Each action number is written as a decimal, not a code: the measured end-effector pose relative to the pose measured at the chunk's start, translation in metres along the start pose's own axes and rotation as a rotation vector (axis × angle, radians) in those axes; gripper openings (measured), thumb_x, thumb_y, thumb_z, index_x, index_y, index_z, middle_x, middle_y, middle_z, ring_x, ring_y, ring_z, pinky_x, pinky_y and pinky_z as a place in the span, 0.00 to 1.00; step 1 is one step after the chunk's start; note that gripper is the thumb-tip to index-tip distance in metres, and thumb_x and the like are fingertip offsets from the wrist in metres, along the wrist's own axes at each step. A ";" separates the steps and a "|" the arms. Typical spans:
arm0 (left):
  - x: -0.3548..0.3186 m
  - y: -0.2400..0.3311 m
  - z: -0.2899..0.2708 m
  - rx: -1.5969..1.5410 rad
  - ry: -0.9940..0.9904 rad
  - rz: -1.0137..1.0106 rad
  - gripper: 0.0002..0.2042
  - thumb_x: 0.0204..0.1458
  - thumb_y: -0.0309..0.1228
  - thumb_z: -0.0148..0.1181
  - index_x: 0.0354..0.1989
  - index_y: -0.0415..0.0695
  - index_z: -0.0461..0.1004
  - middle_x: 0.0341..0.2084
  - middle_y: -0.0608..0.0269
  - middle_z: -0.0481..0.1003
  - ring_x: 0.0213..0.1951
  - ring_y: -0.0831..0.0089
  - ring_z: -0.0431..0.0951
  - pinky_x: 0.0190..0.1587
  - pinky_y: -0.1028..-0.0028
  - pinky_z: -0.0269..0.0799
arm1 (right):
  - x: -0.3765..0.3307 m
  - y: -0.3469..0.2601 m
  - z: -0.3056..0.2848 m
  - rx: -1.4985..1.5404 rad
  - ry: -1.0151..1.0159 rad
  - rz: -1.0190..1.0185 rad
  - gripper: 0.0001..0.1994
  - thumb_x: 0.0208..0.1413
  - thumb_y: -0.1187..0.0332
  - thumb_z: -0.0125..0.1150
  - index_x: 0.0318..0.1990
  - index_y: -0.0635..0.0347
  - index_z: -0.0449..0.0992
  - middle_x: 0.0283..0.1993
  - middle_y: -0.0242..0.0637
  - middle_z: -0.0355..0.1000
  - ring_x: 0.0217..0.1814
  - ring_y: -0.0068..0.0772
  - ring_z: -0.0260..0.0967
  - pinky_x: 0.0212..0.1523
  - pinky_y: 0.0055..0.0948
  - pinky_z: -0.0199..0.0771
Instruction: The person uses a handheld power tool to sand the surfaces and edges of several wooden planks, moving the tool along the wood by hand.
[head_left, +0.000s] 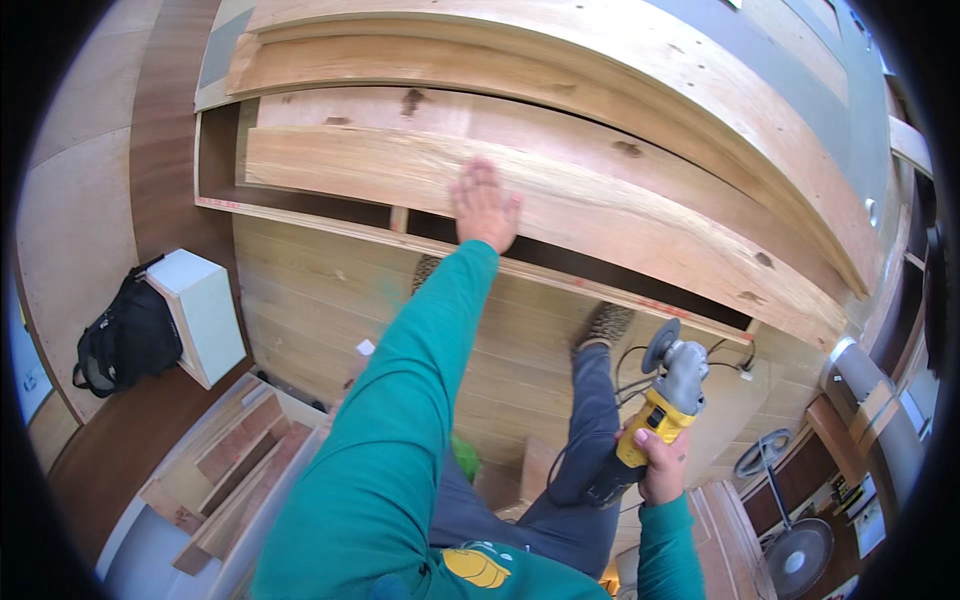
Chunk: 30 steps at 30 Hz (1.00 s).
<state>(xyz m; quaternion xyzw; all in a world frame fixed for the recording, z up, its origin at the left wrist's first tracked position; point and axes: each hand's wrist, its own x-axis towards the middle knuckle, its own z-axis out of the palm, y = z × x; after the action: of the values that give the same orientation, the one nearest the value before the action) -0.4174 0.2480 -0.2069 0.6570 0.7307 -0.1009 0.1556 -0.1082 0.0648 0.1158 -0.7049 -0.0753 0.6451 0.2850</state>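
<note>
Plank floor (pixel 300 275) below; our left hand (pixel 484 208), thumb apart from fingers, likely checks board (pixel 600 208); right hand (pixel 662 466) clamps grinder (pixel 655 412); grinding would call for both.

No text legible. Small red markings (pixel 218 204) appear on the front edge of the plywood frame (pixel 560 280), at its left end and toward its right; characters unreadable.

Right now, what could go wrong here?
The right hand alone grips the yellow-and-grey angle grinder, which might twist loose. If lowered while spinning, its round grey disc might catch the dark grey trouser leg nearby. The bare left hand, flat on the long pale wooden board, might catch splinters.
</note>
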 end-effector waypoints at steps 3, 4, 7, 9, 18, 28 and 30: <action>0.002 -0.031 -0.011 0.032 0.025 0.429 0.38 0.70 0.56 0.38 0.83 0.50 0.39 0.83 0.61 0.34 0.83 0.62 0.31 0.81 0.51 0.26 | -0.011 0.016 0.045 0.035 0.007 0.015 0.27 0.51 0.64 0.67 0.57 0.65 0.68 0.40 0.45 0.76 0.39 0.41 0.80 0.41 0.39 0.83; 0.003 -0.049 -0.009 0.005 0.051 0.466 0.38 0.70 0.56 0.38 0.83 0.50 0.41 0.83 0.61 0.37 0.83 0.63 0.33 0.81 0.52 0.26 | -0.015 0.026 0.064 0.041 0.037 0.017 0.28 0.50 0.63 0.67 0.57 0.64 0.67 0.41 0.45 0.75 0.39 0.41 0.80 0.40 0.41 0.84; 0.022 -0.088 -0.017 -0.019 0.132 0.564 0.37 0.70 0.55 0.40 0.82 0.50 0.46 0.83 0.61 0.41 0.82 0.64 0.38 0.81 0.52 0.28 | -0.016 0.045 0.109 0.077 0.027 0.024 0.28 0.50 0.61 0.67 0.57 0.64 0.67 0.41 0.46 0.75 0.39 0.42 0.79 0.40 0.42 0.84; 0.026 -0.113 -0.022 -0.016 0.150 0.609 0.36 0.70 0.55 0.40 0.82 0.50 0.48 0.82 0.61 0.43 0.82 0.64 0.40 0.81 0.52 0.28 | -0.017 0.055 0.144 0.054 0.044 0.053 0.28 0.49 0.61 0.66 0.56 0.65 0.67 0.40 0.46 0.75 0.38 0.42 0.79 0.39 0.41 0.83; 0.063 -0.189 -0.036 0.006 0.180 0.600 0.36 0.70 0.56 0.38 0.82 0.51 0.48 0.82 0.63 0.44 0.82 0.67 0.41 0.81 0.54 0.27 | -0.016 0.066 0.224 -0.041 -0.065 0.141 0.30 0.45 0.65 0.69 0.57 0.67 0.70 0.40 0.47 0.77 0.39 0.41 0.79 0.43 0.38 0.82; 0.095 -0.257 -0.042 -0.077 0.227 0.456 0.36 0.71 0.56 0.35 0.82 0.49 0.46 0.82 0.63 0.42 0.82 0.66 0.39 0.81 0.55 0.26 | -0.010 0.060 0.241 -0.119 -0.025 0.111 0.30 0.46 0.62 0.68 0.57 0.65 0.68 0.39 0.45 0.76 0.37 0.41 0.79 0.39 0.39 0.83; 0.099 -0.273 -0.044 -0.114 0.230 0.404 0.37 0.71 0.56 0.35 0.82 0.48 0.45 0.82 0.62 0.42 0.82 0.66 0.39 0.82 0.55 0.26 | -0.009 0.058 0.242 -0.130 -0.025 0.104 0.31 0.46 0.62 0.68 0.58 0.64 0.67 0.39 0.45 0.76 0.37 0.41 0.79 0.39 0.39 0.83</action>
<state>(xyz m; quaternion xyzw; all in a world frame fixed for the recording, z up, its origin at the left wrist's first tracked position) -0.7009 0.3233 -0.2175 0.7872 0.6018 0.0491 0.1254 -0.3556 0.0858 0.0935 -0.7168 -0.0839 0.6616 0.2038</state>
